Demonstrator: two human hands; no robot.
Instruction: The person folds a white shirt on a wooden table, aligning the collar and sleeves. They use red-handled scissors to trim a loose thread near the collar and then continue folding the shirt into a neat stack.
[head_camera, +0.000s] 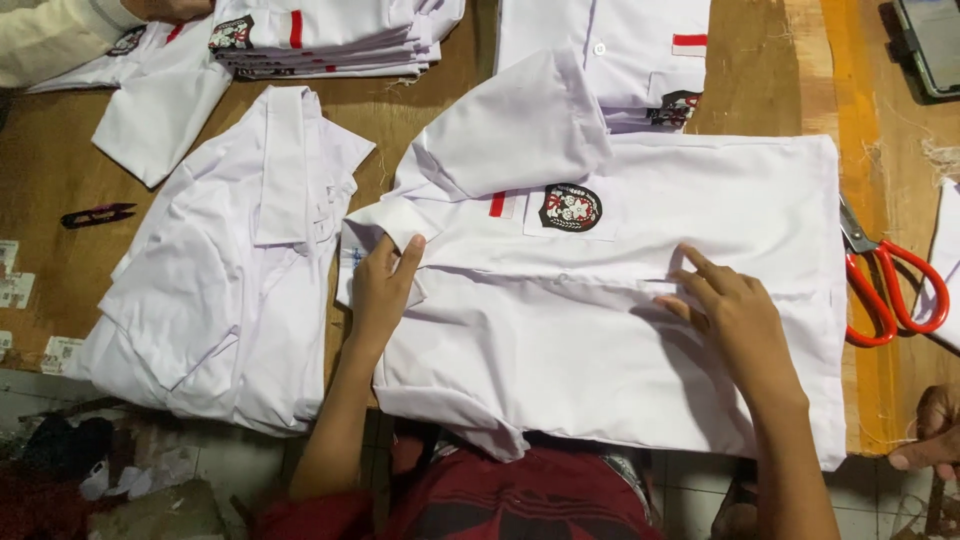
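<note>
Hands (385, 285) (730, 310) lie flat, fingers spread, pressing the white shirt (620, 340).

A garment workshop: stacked white shirts (320, 35), scissors (885, 285), worn wooden table (800, 70)
</note>
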